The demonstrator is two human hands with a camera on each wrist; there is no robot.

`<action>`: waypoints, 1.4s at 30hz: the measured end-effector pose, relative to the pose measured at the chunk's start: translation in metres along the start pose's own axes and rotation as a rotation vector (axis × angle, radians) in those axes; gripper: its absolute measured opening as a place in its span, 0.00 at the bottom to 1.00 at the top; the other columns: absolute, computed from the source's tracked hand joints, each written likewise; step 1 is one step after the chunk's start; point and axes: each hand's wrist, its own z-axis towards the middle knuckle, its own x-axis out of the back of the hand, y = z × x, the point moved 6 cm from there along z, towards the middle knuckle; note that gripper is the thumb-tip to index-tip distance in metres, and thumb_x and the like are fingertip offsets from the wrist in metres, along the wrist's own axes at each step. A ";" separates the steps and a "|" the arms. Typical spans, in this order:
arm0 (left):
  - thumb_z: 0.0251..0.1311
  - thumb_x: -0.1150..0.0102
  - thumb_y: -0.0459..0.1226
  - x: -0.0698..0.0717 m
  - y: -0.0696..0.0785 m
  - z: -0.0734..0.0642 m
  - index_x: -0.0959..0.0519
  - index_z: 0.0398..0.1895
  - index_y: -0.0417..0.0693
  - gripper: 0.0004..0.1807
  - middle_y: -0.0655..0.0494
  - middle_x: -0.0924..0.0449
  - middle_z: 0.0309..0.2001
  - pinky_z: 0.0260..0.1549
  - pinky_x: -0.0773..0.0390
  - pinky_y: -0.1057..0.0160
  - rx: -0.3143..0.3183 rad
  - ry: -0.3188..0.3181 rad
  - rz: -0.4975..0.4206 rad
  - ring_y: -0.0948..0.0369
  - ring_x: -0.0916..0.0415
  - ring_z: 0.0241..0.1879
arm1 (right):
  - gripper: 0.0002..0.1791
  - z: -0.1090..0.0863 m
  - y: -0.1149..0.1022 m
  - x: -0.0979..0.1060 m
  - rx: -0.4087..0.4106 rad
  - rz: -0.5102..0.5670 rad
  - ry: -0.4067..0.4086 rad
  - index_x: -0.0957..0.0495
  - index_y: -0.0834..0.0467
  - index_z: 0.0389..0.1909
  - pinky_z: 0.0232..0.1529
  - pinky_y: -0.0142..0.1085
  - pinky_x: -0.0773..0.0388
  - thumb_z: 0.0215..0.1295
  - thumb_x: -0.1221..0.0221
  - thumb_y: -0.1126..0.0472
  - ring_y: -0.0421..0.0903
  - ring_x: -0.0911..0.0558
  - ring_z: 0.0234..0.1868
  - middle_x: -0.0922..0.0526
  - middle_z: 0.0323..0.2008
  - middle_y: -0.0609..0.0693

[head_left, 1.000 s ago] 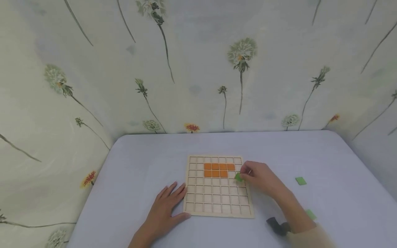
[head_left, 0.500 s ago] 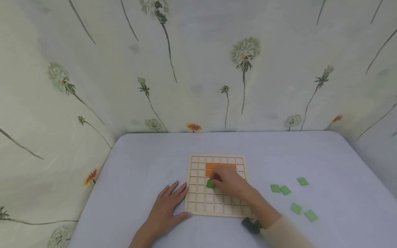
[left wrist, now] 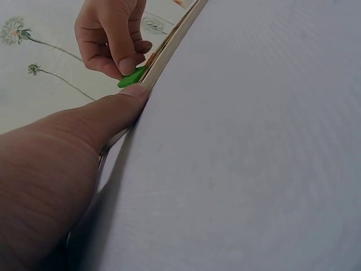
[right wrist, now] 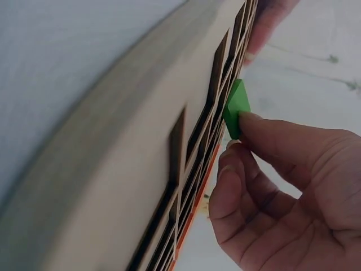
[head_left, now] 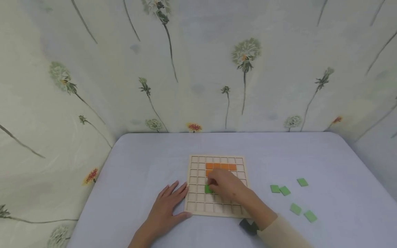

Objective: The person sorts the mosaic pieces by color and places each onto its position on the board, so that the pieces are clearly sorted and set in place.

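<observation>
A pale lavender desk [head_left: 149,158] stands in a corner formed by walls papered with dandelion wallpaper [head_left: 198,62].

Toward the front edge, left of centre, the left hand [head_left: 165,206] lies flat on the desk with fingers straight and spread, holding nothing; its fingertips and thumb touch the left edge of a wooden grid board [head_left: 198,206]. In the left wrist view the thumb presses along that edge.

The board lies near the middle of the desk, closer to the front edge. Orange tiles [head_left: 221,166] fill cells in its rear rows; the hand above hides part of them, so their count cannot be told.

The right hand [head_left: 227,186] reaches over the board from the front right. Its thumb and fingertips pinch 1 green tile [head_left: 208,189] at a cell in the left half of the board, just in front of the orange tiles. In the right wrist view the tile [right wrist: 236,108] is tilted, 1 edge at the grid; whether it is seated cannot be told.

Toward the right edge, 5 loose green tiles [head_left: 284,190] lie well apart from the board. A dark object [head_left: 248,225] at the right wrist is partly hidden by a cream sleeve [head_left: 279,234], which the frame cuts off.
</observation>
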 end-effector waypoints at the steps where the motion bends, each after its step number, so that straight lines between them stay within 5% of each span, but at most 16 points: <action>1: 0.63 0.37 0.66 0.000 0.000 0.000 0.38 0.82 0.59 0.48 0.70 0.46 0.81 0.79 0.55 0.45 -0.001 0.000 0.000 0.58 0.58 0.83 | 0.10 0.000 0.000 0.000 -0.001 -0.009 0.005 0.19 0.48 0.29 0.32 0.35 0.26 0.66 0.32 0.66 0.40 0.27 0.32 0.25 0.29 0.39; 12: 0.63 0.38 0.67 0.000 0.000 0.001 0.38 0.82 0.59 0.49 0.71 0.46 0.81 0.79 0.54 0.45 -0.010 0.009 0.001 0.59 0.57 0.83 | 0.06 -0.003 0.003 0.000 -0.072 -0.049 -0.006 0.18 0.50 0.32 0.33 0.36 0.25 0.67 0.30 0.63 0.41 0.27 0.32 0.25 0.29 0.40; 18: 0.63 0.38 0.67 0.001 -0.001 0.001 0.37 0.82 0.58 0.48 0.70 0.45 0.81 0.78 0.53 0.44 -0.016 0.020 0.019 0.57 0.56 0.82 | 0.06 -0.002 -0.002 -0.002 -0.044 -0.057 -0.014 0.14 0.52 0.42 0.39 0.37 0.22 0.65 0.30 0.61 0.40 0.25 0.35 0.22 0.33 0.39; 31: 0.62 0.36 0.66 0.001 0.000 0.002 0.38 0.82 0.60 0.49 0.72 0.47 0.81 0.79 0.55 0.46 0.013 0.002 0.015 0.59 0.58 0.83 | 0.05 -0.003 -0.004 -0.003 -0.015 -0.150 -0.007 0.15 0.50 0.40 0.40 0.38 0.20 0.65 0.30 0.60 0.39 0.23 0.36 0.22 0.34 0.40; 42: 0.62 0.35 0.65 -0.001 0.001 0.001 0.39 0.82 0.60 0.49 0.72 0.47 0.81 0.79 0.55 0.46 0.017 -0.005 0.024 0.58 0.58 0.83 | 0.08 -0.015 0.013 0.009 -0.079 -0.074 0.001 0.15 0.52 0.43 0.47 0.42 0.18 0.64 0.31 0.59 0.41 0.19 0.43 0.18 0.40 0.41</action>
